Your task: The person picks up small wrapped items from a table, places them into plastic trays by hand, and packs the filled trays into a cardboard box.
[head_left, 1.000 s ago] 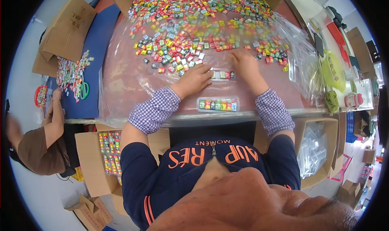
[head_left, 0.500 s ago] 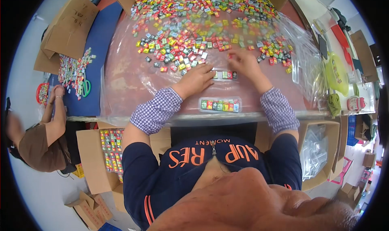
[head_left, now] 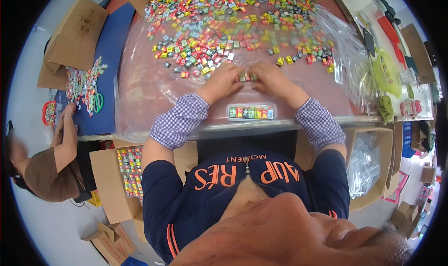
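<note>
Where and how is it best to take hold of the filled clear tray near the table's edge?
Probably by its two short ends, from left and right together: the clear tray is long and narrow, lies flat, and both ends look free.

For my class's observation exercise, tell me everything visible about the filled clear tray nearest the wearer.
The clear tray is long, shallow and round-cornered, apparently plastic. A row of small blocks, mainly green, red and yellow, fills most of it. It lies flat near the table's front edge, touched by neither the left hand nor the right hand.
</note>
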`<state>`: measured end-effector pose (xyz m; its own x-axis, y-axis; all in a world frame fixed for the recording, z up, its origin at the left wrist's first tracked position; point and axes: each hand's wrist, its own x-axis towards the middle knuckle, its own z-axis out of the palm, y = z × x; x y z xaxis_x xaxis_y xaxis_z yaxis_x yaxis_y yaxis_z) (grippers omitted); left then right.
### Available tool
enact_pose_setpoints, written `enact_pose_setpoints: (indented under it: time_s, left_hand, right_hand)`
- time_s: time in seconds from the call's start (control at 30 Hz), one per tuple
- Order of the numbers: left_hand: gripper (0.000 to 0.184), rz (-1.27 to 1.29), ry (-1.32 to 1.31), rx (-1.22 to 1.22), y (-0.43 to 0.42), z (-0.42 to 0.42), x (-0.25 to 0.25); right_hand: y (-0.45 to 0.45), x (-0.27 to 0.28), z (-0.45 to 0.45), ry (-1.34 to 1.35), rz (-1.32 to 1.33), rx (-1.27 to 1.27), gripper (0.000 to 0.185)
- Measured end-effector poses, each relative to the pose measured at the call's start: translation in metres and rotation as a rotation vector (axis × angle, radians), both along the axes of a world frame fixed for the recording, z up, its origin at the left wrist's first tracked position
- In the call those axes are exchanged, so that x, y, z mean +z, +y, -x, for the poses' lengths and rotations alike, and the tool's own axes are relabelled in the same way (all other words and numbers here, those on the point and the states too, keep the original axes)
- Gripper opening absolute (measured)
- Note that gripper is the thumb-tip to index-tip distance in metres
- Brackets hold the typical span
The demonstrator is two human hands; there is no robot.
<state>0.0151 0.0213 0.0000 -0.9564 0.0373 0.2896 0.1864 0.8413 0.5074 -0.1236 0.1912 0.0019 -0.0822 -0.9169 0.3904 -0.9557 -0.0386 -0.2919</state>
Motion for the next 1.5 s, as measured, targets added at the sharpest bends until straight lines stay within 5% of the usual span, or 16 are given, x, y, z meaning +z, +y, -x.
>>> enact_pose_setpoints:
  time_s: [0.2,0.33,0.43,0.67,0.8,0.87,0.93,1.13,1.23,1.37,1.43,1.5]
  left_hand:
    - [0.048,-0.099,-0.209,-0.073,0.028,-0.041,0.041]
    - [0.055,-0.094,-0.054,-0.105,0.043,-0.070,0.017]
    - [0.060,-0.191,-0.189,-0.045,0.040,-0.062,0.014]
    - [0.065,-0.144,-0.240,-0.057,0.036,-0.059,-0.007]
    - [0.059,-0.172,-0.155,-0.082,0.029,-0.054,-0.011]
    - [0.051,-0.179,-0.313,-0.163,0.023,-0.050,0.008]
    - [0.042,-0.012,-0.092,-0.027,0.035,-0.056,0.021]
    - [0.035,-0.057,-0.032,0.285,0.038,-0.096,0.015]
    - [0.028,-0.078,0.064,0.541,0.015,-0.178,0.019]
    - [0.037,-0.192,-0.014,1.353,0.000,-0.330,0.042]
    - [0.038,-0.058,0.010,1.784,-0.002,-0.417,0.010]
    - [0.039,-0.187,0.059,2.009,0.010,-0.490,-0.003]
  right_hand:
    - [0.038,0.036,-0.038,-0.187,-0.122,0.008,0.045]
    - [0.058,0.034,-0.057,-0.237,-0.186,0.071,0.049]
    - [0.049,0.044,-0.050,-0.297,-0.481,-0.012,0.056]
    - [0.043,0.035,-0.044,0.131,-0.329,0.132,0.059]
    - [0.035,0.025,-0.044,0.036,-0.325,0.099,0.060]
    - [0.036,0.015,-0.038,-0.006,-0.374,0.037,0.062]
    - [0.037,0.023,-0.043,0.044,-0.330,0.089,0.063]
    - [0.009,0.065,-0.082,0.015,-0.363,0.109,0.064]
    - [-0.009,0.065,-0.094,-0.150,-0.057,0.253,0.054]
    - [-0.025,0.004,-0.054,-0.258,-0.175,0.122,0.043]
    - [-0.027,-0.013,-0.053,-0.336,-0.206,0.185,0.040]
    - [-0.031,-0.022,-0.060,-0.473,-0.255,0.274,0.035]
